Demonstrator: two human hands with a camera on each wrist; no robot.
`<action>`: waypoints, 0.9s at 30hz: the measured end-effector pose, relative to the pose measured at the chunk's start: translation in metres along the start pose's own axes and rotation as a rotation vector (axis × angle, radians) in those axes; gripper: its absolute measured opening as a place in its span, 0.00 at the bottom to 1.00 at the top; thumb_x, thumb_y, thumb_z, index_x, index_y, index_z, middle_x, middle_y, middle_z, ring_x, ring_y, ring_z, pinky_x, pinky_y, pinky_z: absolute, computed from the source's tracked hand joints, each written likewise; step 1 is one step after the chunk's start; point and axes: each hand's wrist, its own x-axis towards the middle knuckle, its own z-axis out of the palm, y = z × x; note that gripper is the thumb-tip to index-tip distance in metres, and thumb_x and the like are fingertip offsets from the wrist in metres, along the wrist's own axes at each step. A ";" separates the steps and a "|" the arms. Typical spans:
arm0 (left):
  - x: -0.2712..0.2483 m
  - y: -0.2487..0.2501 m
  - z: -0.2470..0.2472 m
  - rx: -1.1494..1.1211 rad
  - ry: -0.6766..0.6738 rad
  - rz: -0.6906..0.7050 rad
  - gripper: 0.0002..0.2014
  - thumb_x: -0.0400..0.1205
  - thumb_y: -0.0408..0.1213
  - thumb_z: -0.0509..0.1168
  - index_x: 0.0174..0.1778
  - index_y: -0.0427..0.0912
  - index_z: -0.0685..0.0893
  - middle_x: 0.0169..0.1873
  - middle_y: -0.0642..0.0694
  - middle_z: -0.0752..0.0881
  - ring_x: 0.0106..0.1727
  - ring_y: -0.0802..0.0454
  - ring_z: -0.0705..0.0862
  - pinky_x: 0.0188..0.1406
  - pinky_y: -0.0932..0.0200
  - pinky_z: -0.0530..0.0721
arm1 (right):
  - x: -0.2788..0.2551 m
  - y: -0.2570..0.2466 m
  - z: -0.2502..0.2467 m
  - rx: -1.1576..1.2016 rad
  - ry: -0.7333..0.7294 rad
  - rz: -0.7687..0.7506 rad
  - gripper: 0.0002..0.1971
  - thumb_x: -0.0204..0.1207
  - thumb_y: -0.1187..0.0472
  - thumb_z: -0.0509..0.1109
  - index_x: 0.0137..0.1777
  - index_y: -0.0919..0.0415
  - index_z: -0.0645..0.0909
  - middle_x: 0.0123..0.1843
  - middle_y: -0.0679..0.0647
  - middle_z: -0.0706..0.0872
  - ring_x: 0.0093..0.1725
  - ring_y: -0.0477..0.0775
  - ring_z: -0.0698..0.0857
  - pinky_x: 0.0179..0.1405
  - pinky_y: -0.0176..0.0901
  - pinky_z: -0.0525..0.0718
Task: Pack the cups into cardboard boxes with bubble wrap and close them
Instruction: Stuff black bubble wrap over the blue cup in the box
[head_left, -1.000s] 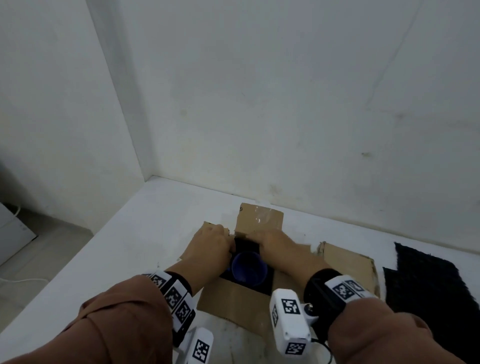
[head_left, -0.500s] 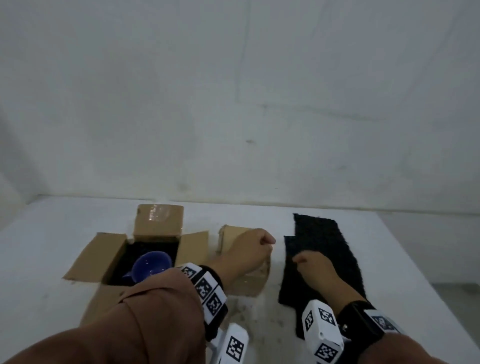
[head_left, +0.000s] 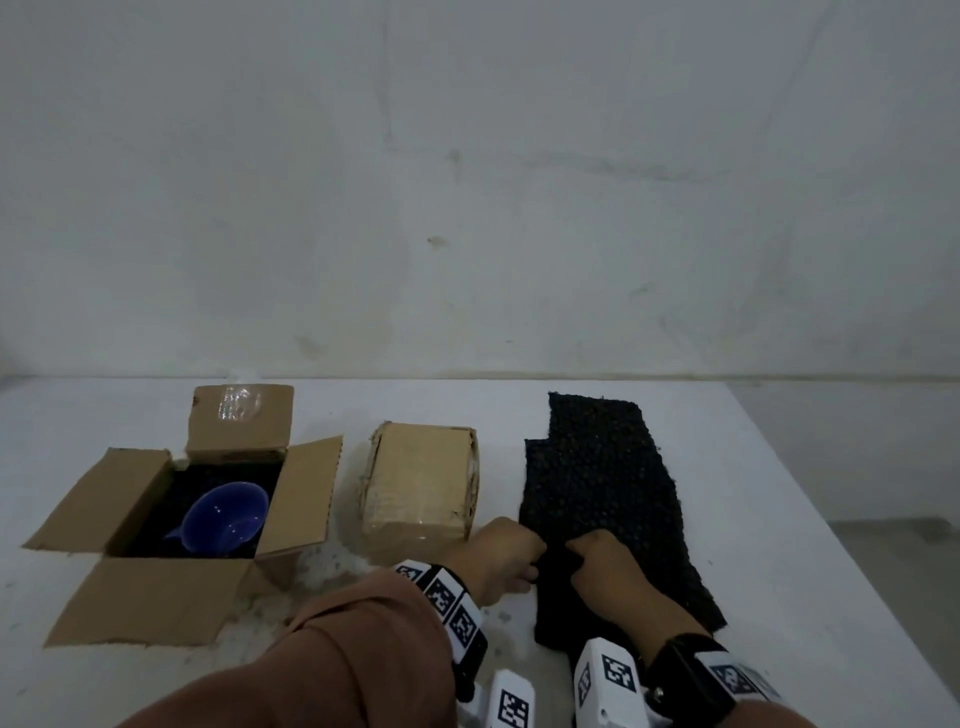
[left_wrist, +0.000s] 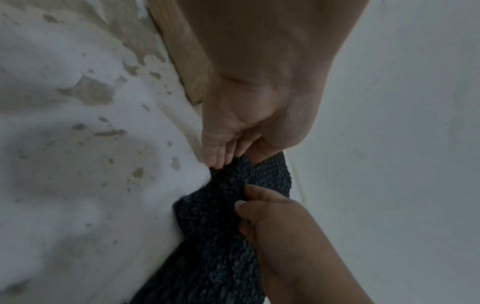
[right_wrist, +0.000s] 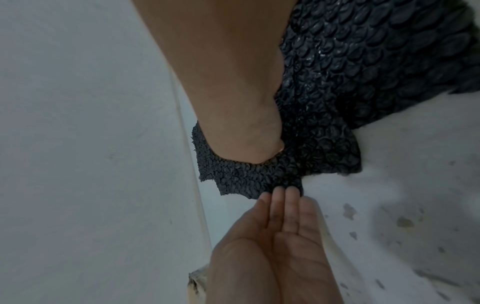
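Note:
A blue cup (head_left: 226, 517) lies tilted inside the open cardboard box (head_left: 306, 493) at the left, on a dark lining. A closed cardboard box (head_left: 421, 478) stands in the middle. Black bubble wrap (head_left: 597, 467) lies flat on the right of the table. My left hand (head_left: 537, 553) pinches the wrap's near left edge between fingers and thumb (left_wrist: 236, 158). Just beside it, my right hand (head_left: 574, 553) grips the same edge with its thumb on top (right_wrist: 270, 160). The two hands almost touch.
The white table (head_left: 779, 571) is chipped and stained near the front. A white wall runs close behind it. The table's right edge drops off beyond the wrap. The open box's flaps spread out to the left and front.
Both hands left the open box with the cup and moved right. The left hand passed over the closed box, and both now hold the edge of the bubble wrap.

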 end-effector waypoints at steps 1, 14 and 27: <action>-0.001 0.001 0.002 -0.026 -0.002 -0.008 0.05 0.85 0.33 0.60 0.44 0.41 0.78 0.43 0.44 0.81 0.42 0.49 0.81 0.53 0.53 0.82 | 0.001 0.001 0.000 0.003 0.004 -0.003 0.14 0.71 0.72 0.59 0.47 0.68 0.86 0.55 0.64 0.84 0.53 0.62 0.84 0.50 0.44 0.81; 0.016 0.002 0.024 0.050 0.024 0.150 0.18 0.80 0.33 0.68 0.27 0.43 0.69 0.26 0.44 0.71 0.26 0.51 0.71 0.25 0.61 0.68 | -0.005 0.008 0.000 0.111 0.026 -0.042 0.15 0.75 0.69 0.59 0.52 0.63 0.87 0.59 0.64 0.82 0.57 0.62 0.82 0.56 0.43 0.80; 0.003 0.028 0.018 -0.190 -0.006 0.318 0.04 0.78 0.33 0.66 0.44 0.39 0.77 0.47 0.36 0.83 0.45 0.44 0.83 0.44 0.53 0.80 | -0.007 0.019 -0.019 0.197 0.299 0.108 0.17 0.77 0.62 0.65 0.66 0.60 0.79 0.67 0.66 0.77 0.65 0.65 0.77 0.67 0.48 0.75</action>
